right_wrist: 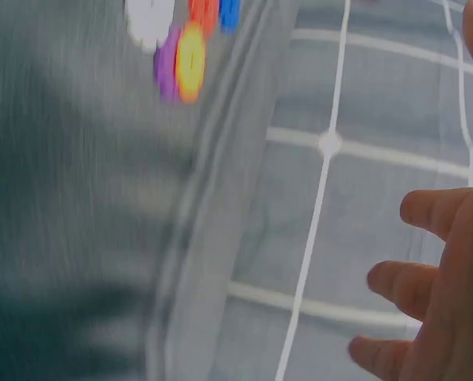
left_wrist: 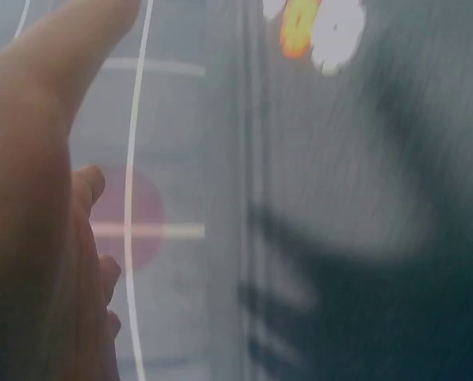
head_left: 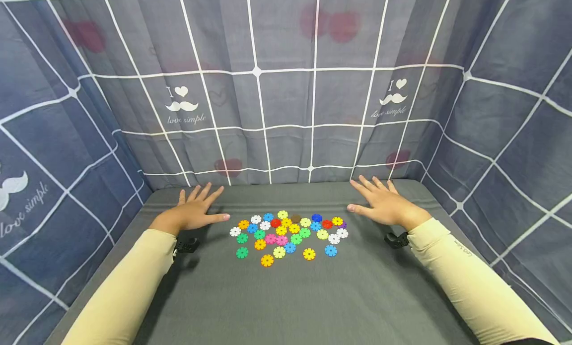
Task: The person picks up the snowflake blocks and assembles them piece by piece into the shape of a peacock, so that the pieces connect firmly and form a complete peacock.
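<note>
Several notched plastic discs lie scattered in the middle of the grey table, among them an orange disc (head_left: 266,260), a blue disc (head_left: 330,250), a brown disc (head_left: 295,219) and a green disc (head_left: 242,252). To the left of them my left hand (head_left: 192,216) is spread above the table, palm down and holding nothing. On the other side my right hand (head_left: 386,206) is likewise spread, its thumb near the purple disc (right_wrist: 167,67) and yellow disc (right_wrist: 190,63). In the left wrist view a white disc (left_wrist: 338,36) appears beyond the left hand. Neither hand touches a disc.
The grey cloth-covered table (head_left: 286,305) stretches toward me. A blue-grey checked curtain (head_left: 286,102) with white lines stands along its back edge and both sides. A black wrist strap device (head_left: 186,245) sits under the left wrist, another (head_left: 396,240) under the right.
</note>
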Available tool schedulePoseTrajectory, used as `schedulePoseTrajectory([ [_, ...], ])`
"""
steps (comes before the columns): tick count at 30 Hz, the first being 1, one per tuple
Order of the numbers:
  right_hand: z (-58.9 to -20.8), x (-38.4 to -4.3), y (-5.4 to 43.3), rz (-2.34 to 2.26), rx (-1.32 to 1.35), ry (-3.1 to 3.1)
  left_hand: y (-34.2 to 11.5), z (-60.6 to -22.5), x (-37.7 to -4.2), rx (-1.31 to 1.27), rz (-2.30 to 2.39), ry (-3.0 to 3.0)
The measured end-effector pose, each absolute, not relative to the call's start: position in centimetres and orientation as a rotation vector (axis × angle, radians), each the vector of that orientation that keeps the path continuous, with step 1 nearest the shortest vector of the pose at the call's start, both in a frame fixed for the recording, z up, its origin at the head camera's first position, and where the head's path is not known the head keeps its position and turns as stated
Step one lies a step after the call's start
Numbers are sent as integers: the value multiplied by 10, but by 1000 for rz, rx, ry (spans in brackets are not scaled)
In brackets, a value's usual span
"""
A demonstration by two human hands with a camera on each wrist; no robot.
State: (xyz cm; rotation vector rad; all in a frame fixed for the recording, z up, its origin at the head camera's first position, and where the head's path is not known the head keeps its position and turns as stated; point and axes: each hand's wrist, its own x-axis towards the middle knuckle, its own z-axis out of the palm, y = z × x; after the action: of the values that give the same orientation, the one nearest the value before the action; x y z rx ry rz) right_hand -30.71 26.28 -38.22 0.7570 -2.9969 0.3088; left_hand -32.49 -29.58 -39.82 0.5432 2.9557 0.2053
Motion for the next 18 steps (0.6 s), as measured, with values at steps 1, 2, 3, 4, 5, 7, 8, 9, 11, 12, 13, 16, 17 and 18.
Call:
schedulePoseTrajectory([
  [1,-385,-304,258,326,783,-2986,-291,-401,-323,573,202,2957],
  [2,-388,-300,253,344,809,-2978,-286,-403,-320,606,202,2956],
  [3,-391,-297,247,368,843,-2963,-280,-405,-317,649,213,2958],
  [4,-395,-293,240,392,876,-2953,-273,-407,-313,697,228,2958],
  [5,-398,-289,233,417,918,-2941,-266,-410,-309,753,244,2961],
  [7,-405,-282,216,443,1022,-2905,-248,-415,-299,882,283,2966],
  [8,-409,-279,208,444,1087,-2878,-239,-419,-294,965,315,2967],
  [9,-413,-276,200,439,1158,-2846,-228,-422,-288,1048,342,2972],
  [11,-424,-270,184,405,1304,-2771,-206,-431,-276,1215,376,2971],
  [12,-429,-267,177,390,1372,-2727,-195,-435,-270,1303,396,2962],
  [13,-434,-265,170,379,1428,-2684,-185,-438,-265,1383,410,2955],
  [16,-446,-260,155,403,1507,-2616,-159,-449,-251,1534,356,2995],
  [17,-448,-259,151,433,1505,-2614,-153,-452,-247,1555,335,3017],
  [18,-450,-258,149,467,1497,-2616,-148,-455,-245,1560,321,3043],
])
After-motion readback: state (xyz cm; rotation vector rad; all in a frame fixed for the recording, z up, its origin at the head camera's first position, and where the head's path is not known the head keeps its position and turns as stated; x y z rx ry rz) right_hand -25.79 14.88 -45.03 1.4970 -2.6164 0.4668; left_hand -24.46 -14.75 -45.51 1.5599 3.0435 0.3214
